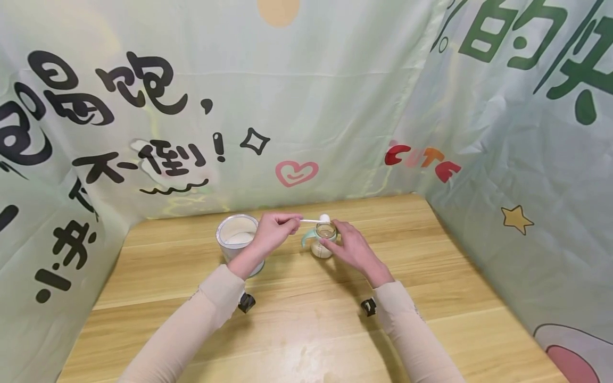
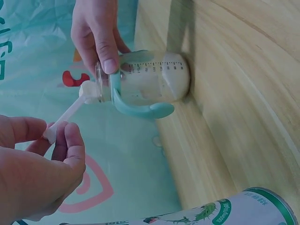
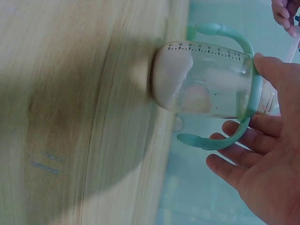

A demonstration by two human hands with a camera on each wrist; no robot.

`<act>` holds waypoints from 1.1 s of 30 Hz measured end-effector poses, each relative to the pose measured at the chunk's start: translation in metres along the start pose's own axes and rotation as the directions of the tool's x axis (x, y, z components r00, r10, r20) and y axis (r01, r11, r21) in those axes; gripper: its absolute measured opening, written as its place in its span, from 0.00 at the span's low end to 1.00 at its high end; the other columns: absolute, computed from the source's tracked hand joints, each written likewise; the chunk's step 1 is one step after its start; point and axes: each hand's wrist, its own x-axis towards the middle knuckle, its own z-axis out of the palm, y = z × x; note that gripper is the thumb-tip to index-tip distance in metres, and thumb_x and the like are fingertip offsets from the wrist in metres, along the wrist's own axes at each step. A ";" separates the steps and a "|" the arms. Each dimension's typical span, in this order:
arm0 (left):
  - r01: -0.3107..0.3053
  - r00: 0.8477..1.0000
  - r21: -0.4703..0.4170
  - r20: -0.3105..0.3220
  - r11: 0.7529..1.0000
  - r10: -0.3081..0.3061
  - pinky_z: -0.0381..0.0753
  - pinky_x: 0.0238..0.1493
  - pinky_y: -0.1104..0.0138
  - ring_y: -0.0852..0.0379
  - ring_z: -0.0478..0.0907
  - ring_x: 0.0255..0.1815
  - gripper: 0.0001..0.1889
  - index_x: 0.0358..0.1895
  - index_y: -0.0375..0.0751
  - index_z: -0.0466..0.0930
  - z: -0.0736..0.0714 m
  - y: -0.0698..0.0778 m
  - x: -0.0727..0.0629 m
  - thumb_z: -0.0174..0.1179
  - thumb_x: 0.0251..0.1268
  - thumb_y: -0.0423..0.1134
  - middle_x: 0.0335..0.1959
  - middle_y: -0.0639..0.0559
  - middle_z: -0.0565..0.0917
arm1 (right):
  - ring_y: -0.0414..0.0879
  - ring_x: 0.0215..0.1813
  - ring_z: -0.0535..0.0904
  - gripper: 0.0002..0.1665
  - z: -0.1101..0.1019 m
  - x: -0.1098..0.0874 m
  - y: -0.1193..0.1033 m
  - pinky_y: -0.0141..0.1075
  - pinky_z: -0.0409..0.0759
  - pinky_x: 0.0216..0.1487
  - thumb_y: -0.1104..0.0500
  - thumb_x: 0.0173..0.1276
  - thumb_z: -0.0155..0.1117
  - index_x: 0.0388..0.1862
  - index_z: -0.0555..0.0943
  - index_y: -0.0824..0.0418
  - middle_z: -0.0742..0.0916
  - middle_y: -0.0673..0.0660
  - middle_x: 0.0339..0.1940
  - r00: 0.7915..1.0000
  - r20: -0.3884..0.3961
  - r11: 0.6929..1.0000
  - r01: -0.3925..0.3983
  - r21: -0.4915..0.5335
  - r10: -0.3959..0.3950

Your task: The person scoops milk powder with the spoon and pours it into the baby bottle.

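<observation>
My left hand [image 1: 278, 232] pinches the handle end of a white measuring scoop [image 2: 69, 111] between thumb and fingertips. The scoop's bowl is at the mouth of a clear baby bottle [image 1: 322, 248]. White powder lies in the bottom of the bottle, and black scale marks run up its side. Thumb and fingers of my right hand [image 1: 354, 246] hold the bottle around its neck, by the mint-green collar with two curved handles [image 3: 255, 89]. The bottle stands upright on the table. What the scoop's bowl contains cannot be made out.
An uncovered tin [image 1: 238, 246] with pale powder inside stands left of the bottle, partly behind my left forearm. Its green-and-white printed side [image 2: 220, 212] shows in the left wrist view. The wooden table [image 1: 306, 330] meets printed cloth walls [image 1: 335, 133] at the back and sides.
</observation>
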 end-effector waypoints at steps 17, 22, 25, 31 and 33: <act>0.009 1.000 0.051 0.001 0.999 -0.009 0.84 0.46 0.72 0.52 0.91 0.46 0.12 0.52 0.40 0.92 -0.001 0.000 -0.004 0.63 0.71 0.35 0.49 0.42 0.92 | 0.68 0.77 0.71 0.46 0.002 0.001 0.001 0.61 0.68 0.79 0.39 0.77 0.64 0.80 0.66 0.68 0.75 0.71 0.76 1.000 0.013 1.000 -0.025 -0.004 0.026; -0.004 1.000 0.078 -0.002 0.997 0.004 0.78 0.36 0.73 0.53 0.89 0.45 0.12 0.51 0.42 0.92 -0.002 -0.002 -0.005 0.64 0.71 0.36 0.49 0.42 0.92 | 0.67 0.76 0.72 0.45 0.002 0.001 0.001 0.61 0.70 0.78 0.40 0.77 0.65 0.78 0.68 0.68 0.76 0.71 0.75 1.000 0.002 1.000 -0.014 0.001 0.014; -0.021 1.000 0.099 -0.007 0.995 0.022 0.73 0.32 0.72 0.61 0.84 0.39 0.11 0.50 0.41 0.93 -0.001 -0.004 -0.005 0.64 0.71 0.37 0.47 0.43 0.93 | 0.67 0.76 0.73 0.44 0.001 0.000 0.001 0.61 0.70 0.78 0.40 0.77 0.65 0.78 0.68 0.68 0.77 0.71 0.74 1.000 -0.001 1.000 -0.011 0.001 0.011; -0.038 0.999 0.133 -0.003 0.990 0.039 0.79 0.39 0.73 0.60 0.87 0.44 0.11 0.50 0.40 0.93 -0.001 -0.007 -0.004 0.65 0.70 0.38 0.49 0.45 0.92 | 0.67 0.75 0.73 0.46 0.001 -0.001 0.000 0.61 0.70 0.78 0.40 0.77 0.65 0.79 0.66 0.67 0.77 0.70 0.74 1.000 0.004 1.000 -0.017 0.003 0.017; -0.040 0.999 0.135 -0.001 0.990 0.040 0.81 0.41 0.73 0.57 0.88 0.48 0.11 0.50 0.41 0.93 -0.001 -0.007 -0.005 0.66 0.70 0.37 0.50 0.46 0.92 | 0.67 0.76 0.73 0.46 0.001 -0.001 0.000 0.61 0.70 0.78 0.39 0.77 0.65 0.80 0.66 0.68 0.77 0.70 0.75 1.000 0.006 1.000 -0.018 0.003 0.018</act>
